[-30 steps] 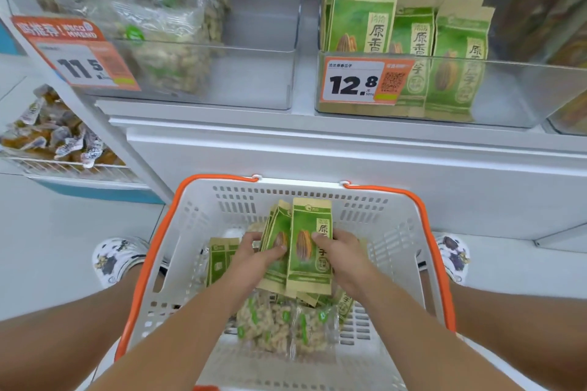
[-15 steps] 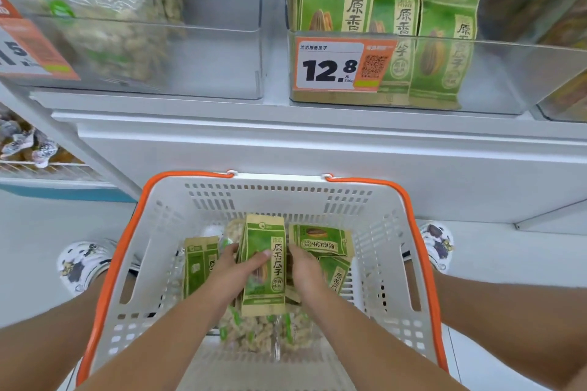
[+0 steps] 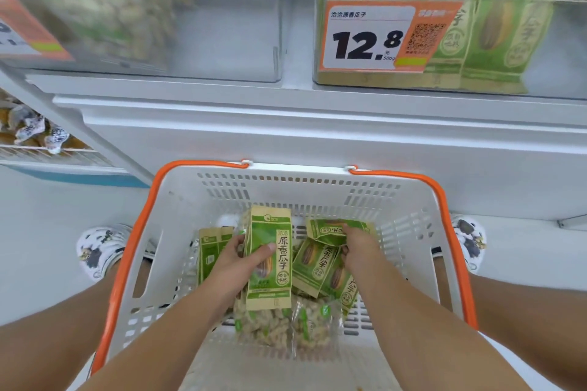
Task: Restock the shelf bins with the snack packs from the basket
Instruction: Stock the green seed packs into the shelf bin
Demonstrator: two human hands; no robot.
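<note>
Hands of a person are working inside a white perforated plastic basket with orange handles (image 3: 409, 225), which is sitting on the floor below a white shelf (image 3: 317, 117). Left hand (image 3: 236, 259) is gripping an upright green-and-tan paper snack pack printed with a sunflower seed (image 3: 270, 255), the thumb lying across its front face and the fingers curling round its left edge. Right hand (image 3: 357, 249) is pinching the edge of a second green-and-tan pack (image 3: 330, 228), which is lying tilted against the far right of the pile; its fingers are curled, their tips partly hidden. More green-and-tan packs (image 3: 313, 263) are resting between the two hands, another (image 3: 209, 252) is standing just left of the left hand, and clear bags of pale nuts (image 3: 286, 324) are lying on the basket floor at the near side, under the held pack.

On the shelf, at far right, a clear plastic bin (image 3: 556, 41) is holding matching green-and-tan packs (image 3: 498, 38) behind an orange-and-white price tag reading 12.8 (image 3: 378, 35). At far left, a second clear bin (image 3: 222, 35) is holding blurred clear bags of nuts (image 3: 104, 16) at its left side. Patterned white shoes (image 3: 98, 251) are showing on either side of the basket.
</note>
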